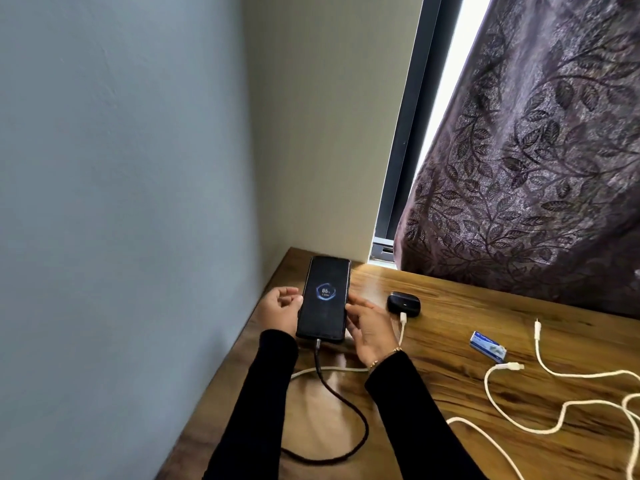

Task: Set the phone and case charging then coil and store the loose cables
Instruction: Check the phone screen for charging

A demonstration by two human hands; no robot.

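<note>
Black cable (341,407) looping toward phone (323,299), feeding charge. Left hand (280,310), right hand (369,327) flanking phone, fingers loosely curled, gripping nothing, probably steadying it flat. White-plugged case (403,304) right of phone.

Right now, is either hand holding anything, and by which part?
The phone stands between the hands: the left hand is at its left edge, the right hand at its right. Whether either truly grips it cannot be told.

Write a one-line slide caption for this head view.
Both hands flank a phone showing its charging screen, dark cable plugged in, earbud case on a white cable; loose white cables wait.
</note>
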